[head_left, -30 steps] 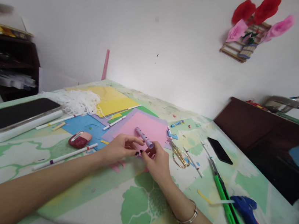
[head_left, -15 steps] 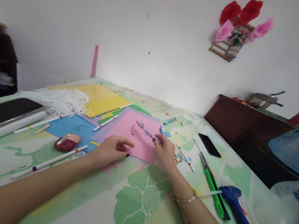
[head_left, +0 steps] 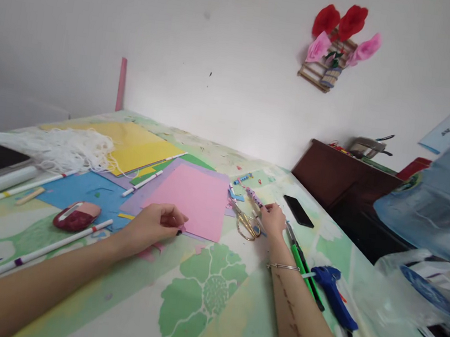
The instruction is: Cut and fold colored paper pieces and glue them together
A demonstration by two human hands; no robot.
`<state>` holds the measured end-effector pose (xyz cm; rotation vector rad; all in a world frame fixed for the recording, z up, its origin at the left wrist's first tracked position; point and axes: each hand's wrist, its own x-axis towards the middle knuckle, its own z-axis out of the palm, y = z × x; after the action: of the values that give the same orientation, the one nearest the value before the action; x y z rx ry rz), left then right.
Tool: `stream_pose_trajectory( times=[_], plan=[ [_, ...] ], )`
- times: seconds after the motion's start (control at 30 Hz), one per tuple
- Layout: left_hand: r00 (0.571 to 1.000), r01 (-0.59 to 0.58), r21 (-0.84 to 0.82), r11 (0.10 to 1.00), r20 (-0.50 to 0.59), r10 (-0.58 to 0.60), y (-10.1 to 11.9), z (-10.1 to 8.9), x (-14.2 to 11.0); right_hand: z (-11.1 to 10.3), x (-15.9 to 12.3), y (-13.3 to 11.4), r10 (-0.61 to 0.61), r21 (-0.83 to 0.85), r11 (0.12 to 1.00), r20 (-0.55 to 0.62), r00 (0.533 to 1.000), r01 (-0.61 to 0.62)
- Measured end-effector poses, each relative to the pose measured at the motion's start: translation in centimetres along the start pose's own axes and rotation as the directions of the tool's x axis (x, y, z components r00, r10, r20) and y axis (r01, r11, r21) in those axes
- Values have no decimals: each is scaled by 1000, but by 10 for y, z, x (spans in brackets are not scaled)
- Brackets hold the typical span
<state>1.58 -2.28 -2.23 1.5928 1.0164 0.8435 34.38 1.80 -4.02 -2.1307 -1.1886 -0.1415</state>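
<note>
My right hand (head_left: 273, 219) is closed around the near end of a small pink-and-purple patterned stick (head_left: 253, 196), over the right part of the table. Gold-handled scissors (head_left: 247, 224) lie just left of that hand. My left hand (head_left: 163, 221) rests at the near-left edge of a pink paper sheet (head_left: 193, 197), its fingertips pinched together. What they hold, if anything, is too small to name. A lilac sheet (head_left: 136, 201) lies beneath the pink one. A similar small blue patterned stick (head_left: 243, 179) lies beyond the scissors.
Right of my hand lie a green utility knife (head_left: 306, 272), a blue glue gun (head_left: 335, 295) and a black phone (head_left: 298, 210). To the left are a maroon-and-pink object (head_left: 76, 216), white-barrelled pens (head_left: 46, 246), blue paper (head_left: 75, 189), yellow paper (head_left: 139, 148) and tangled white cord (head_left: 60, 148).
My right hand has moved right with the patterned stick, from over the pink sheet to beyond the scissors. My left hand stays by the sheet, fingertips closer together. The view has turned right.
</note>
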Motion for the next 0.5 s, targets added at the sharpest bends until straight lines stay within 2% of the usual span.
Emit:
stream_pose_trajectory(
  times=[0.1, 0.23, 0.37, 0.5],
  plan=[
    [1000, 11, 13, 1000, 5, -11, -1, -1, 1, -3, -2, -4, -26, -37, 999, 22, 999, 27],
    [999, 33, 20, 999, 5, -33, -2, -1, 1, -13, -10, -21, -152, -42, 987, 78, 985, 156],
    [999, 37, 27, 999, 21, -37, -3, -1, 0, -16, -28, -38, -278, -22, 956, 254, 927, 293],
    [996, 66, -43, 997, 58, -63, -5, -1, 1, -14, -40, -44, -313, -52, 933, 367, 876, 355]
  ],
)
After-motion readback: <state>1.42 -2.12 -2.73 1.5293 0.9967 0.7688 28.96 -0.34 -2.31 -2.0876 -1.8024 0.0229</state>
